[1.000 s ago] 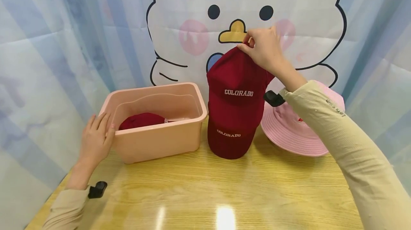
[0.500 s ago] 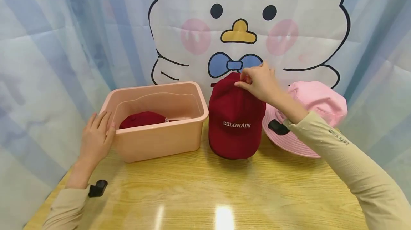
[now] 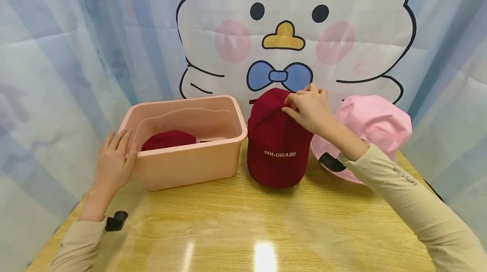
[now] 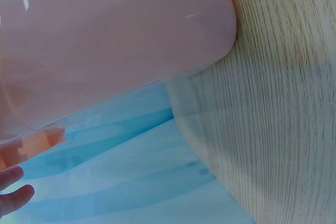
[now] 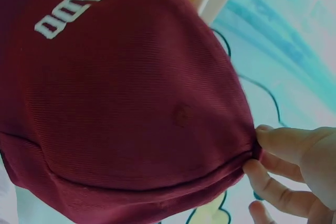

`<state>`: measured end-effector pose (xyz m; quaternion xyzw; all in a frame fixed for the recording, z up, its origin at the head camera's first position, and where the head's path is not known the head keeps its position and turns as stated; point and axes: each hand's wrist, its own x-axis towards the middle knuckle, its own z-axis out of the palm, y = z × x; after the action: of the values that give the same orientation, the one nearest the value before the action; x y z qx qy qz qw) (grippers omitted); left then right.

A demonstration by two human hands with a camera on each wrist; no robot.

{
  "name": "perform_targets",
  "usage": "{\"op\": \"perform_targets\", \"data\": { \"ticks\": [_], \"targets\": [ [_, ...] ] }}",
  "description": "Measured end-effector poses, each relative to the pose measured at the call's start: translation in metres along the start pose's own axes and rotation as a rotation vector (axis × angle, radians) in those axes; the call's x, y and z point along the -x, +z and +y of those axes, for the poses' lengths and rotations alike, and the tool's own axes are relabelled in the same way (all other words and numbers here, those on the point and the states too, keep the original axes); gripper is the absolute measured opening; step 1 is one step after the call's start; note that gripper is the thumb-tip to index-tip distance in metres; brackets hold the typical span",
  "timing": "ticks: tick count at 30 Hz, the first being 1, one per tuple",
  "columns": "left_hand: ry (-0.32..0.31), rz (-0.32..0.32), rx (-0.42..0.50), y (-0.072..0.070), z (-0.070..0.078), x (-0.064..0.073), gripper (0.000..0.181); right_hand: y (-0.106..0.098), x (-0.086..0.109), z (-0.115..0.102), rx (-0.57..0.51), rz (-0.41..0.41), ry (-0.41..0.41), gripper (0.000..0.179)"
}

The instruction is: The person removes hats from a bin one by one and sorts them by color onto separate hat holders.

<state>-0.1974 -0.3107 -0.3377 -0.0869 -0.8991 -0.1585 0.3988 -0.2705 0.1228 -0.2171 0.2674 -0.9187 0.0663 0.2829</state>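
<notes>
A dark red baseball cap (image 3: 277,153) with white COLORADO lettering sits upright on the table, brim toward me. My right hand (image 3: 310,109) is at its crown; in the right wrist view, the thumb and fingertips pinch the top of the cap (image 5: 142,93). The lower cap seen earlier is hidden beneath it. At the left, my left hand (image 3: 113,162) rests with straight fingers on the left rim of a pink plastic bin (image 3: 186,170). Inside that bin lies another dark red cap (image 3: 169,140), partly hidden by the front wall.
A pink bucket hat (image 3: 374,120) stands right of the red cap, partly behind my right forearm. The bin is close on the cap's left. A printed curtain (image 3: 213,6) hangs right behind the wooden table (image 3: 228,225).
My right hand has come down with the red cap, which now covers the other COLORADO cap. Over the last half second the crown sinks slightly. The left hand stays on the bin.
</notes>
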Motion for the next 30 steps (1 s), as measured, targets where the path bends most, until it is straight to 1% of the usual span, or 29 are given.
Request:
{"op": "perform_targets", "data": {
  "ticks": [4,8,10,13,17,21,23,25,30],
  "targets": [
    [0.003,0.001,-0.003,0.001,-0.001,0.000,0.043,0.001,-0.017,0.006,0.016,0.015,0.024,0.020],
    [-0.004,-0.012,-0.002,0.001,-0.002,0.001,0.043,0.003,-0.035,0.016,0.021,0.006,0.068,0.021],
    [-0.009,-0.015,-0.002,0.000,-0.002,0.001,0.043,0.005,-0.041,0.020,0.022,0.001,0.088,0.022],
    [-0.010,-0.014,-0.001,-0.001,-0.001,0.000,0.042,0.007,-0.046,0.025,0.022,-0.014,0.109,0.022],
    [-0.006,-0.009,0.000,0.000,-0.001,0.000,0.042,0.006,-0.041,0.025,0.015,-0.059,0.092,0.022],
    [-0.012,-0.011,0.012,0.001,-0.004,0.000,0.045,0.003,-0.026,0.020,0.007,-0.153,0.039,0.019],
    [-0.017,-0.013,0.018,0.000,-0.004,-0.001,0.046,0.003,-0.019,0.017,0.002,-0.180,0.008,0.017],
    [-0.021,-0.018,0.021,-0.001,-0.003,-0.001,0.046,0.004,-0.012,0.014,-0.004,-0.173,-0.021,0.015],
    [-0.015,-0.023,0.009,-0.001,-0.002,0.000,0.045,0.008,-0.004,0.012,-0.001,-0.105,-0.060,0.013]
  ]
}}
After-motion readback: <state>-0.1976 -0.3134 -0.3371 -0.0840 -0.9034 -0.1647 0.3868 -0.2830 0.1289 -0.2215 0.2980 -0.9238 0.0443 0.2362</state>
